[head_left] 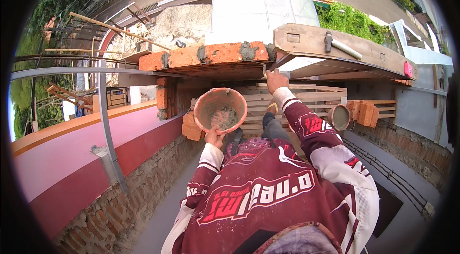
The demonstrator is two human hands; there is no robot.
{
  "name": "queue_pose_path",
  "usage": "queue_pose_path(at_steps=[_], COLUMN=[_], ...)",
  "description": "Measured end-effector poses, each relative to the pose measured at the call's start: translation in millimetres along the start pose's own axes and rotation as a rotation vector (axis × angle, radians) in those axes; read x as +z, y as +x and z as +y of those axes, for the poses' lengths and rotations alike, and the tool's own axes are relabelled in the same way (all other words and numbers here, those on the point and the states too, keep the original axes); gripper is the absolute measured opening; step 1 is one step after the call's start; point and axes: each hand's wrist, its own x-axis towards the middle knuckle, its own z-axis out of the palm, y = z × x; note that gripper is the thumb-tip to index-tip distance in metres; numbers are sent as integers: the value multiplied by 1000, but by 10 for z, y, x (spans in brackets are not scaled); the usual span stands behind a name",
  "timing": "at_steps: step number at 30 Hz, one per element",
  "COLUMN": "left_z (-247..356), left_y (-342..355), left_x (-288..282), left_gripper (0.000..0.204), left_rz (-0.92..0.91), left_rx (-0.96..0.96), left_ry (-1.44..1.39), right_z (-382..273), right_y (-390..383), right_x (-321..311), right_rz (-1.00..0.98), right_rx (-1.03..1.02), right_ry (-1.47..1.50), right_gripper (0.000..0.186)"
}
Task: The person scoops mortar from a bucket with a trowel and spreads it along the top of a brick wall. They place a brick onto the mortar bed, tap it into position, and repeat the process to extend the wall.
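Observation:
My left hand [214,137] grips the near rim of an orange bucket [198,112], its inside smeared with grey mortar [225,117]. Reaching forward, my right hand [276,80] is closed beside the end of a brick course. A small pale piece shows at its fingers, but what it holds is mostly hidden. The row of orange bricks [215,55] has grey mortar [248,51] in its joints. Right of the row, a long wooden board [306,38] carries a hammer [347,49] with a pale handle.
Below the wall runs a slatted plank platform [306,96]. A second mortar bucket [339,117] stands at the right near stacked bricks [364,112]; more bricks [191,127] sit left. A grey metal post [106,120] rises at left. A pink object [408,69] is at the board's end.

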Motion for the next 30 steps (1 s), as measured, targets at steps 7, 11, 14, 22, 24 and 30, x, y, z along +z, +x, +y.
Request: queue_pose_path(at_steps=[7,11,14,22,24,30], left_z=[-28,-2,111,755,860,1160], left_y=[146,96,-78,-580,-665,-968], left_x=[36,145,239,240,227,398], left_gripper=[32,36,26,6,40,51], left_rz=[31,145,213,106,49,4], left_rx=[39,296,629,1147,1142,1374], left_ry=[-36,-15,82,265,317,379], right_z=[34,-195,-471,-1328,-1541,-1696], right_y=[-595,-986,-1078,-1018,-1033,-1136], right_x=[-293,-402,-421,-465,-492,-732], right_rz=[-173,-205,-360,-7,-118,54], right_rx=[-43,-201,-376,-605,-581,-489], right_ry=[33,125,41,-63,-81,77], right_gripper=[35,42,40,40,40,40])
